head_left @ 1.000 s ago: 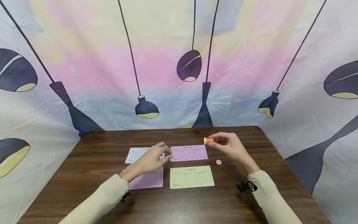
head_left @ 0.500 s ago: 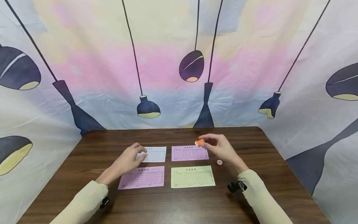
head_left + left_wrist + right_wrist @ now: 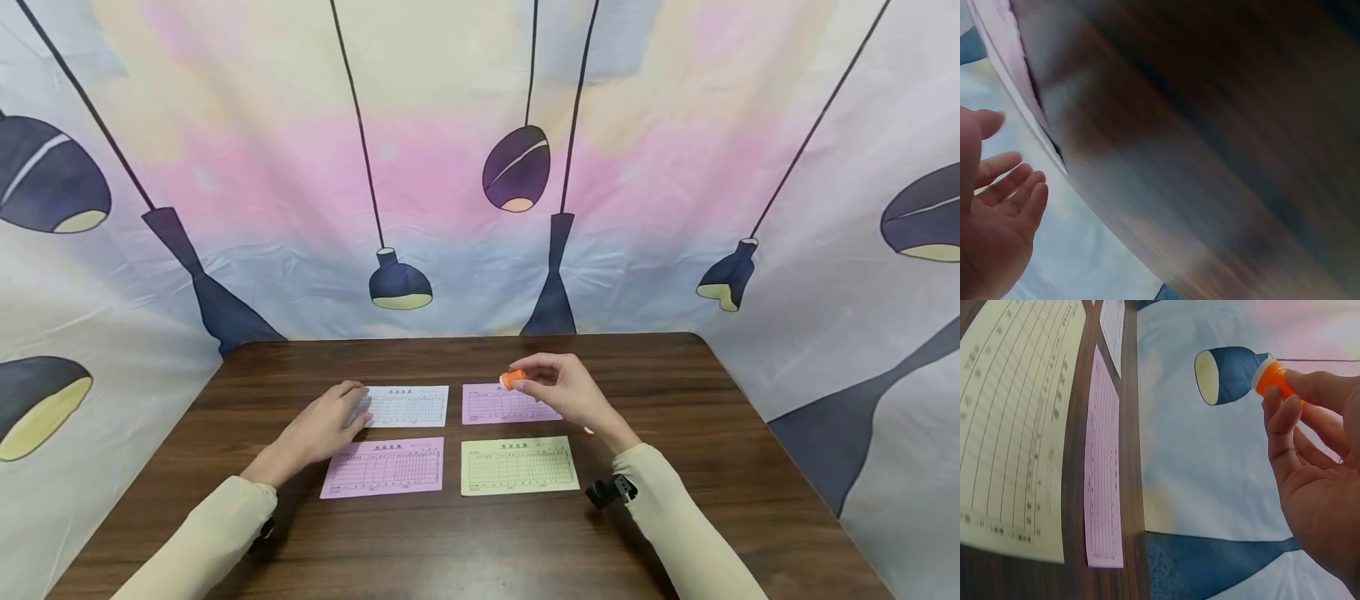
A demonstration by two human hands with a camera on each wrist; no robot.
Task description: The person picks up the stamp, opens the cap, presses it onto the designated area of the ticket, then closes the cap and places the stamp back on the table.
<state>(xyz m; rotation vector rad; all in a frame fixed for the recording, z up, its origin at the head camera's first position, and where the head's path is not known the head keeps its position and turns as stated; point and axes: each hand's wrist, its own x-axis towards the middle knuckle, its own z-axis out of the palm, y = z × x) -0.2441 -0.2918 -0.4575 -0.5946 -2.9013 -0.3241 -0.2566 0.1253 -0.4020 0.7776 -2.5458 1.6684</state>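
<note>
My right hand [image 3: 566, 387] pinches a small orange stamp [image 3: 512, 379] between thumb and fingers, above the far right pink form [image 3: 491, 406]. In the right wrist view the stamp [image 3: 1270, 377] has a white rim at its outer end, pointing away from the hand. My left hand [image 3: 318, 429] lies over the left end of the white form [image 3: 408, 407], fingers loosely bent. The left wrist view shows that hand [image 3: 1000, 231] with its fingers apart and nothing between them. A small round cap [image 3: 588, 431] is mostly hidden under my right wrist.
Nearer to me lie a second pink form [image 3: 386, 468] on the left and a yellow-green form [image 3: 520, 467] on the right. The dark wooden table [image 3: 480, 542] ends at a cloth backdrop [image 3: 465, 167] printed with hanging lamps.
My left hand has moved left, from between the far forms to the white form's left end. My right hand has carried the stamp left over the far pink form, with its white end tipping downward.
</note>
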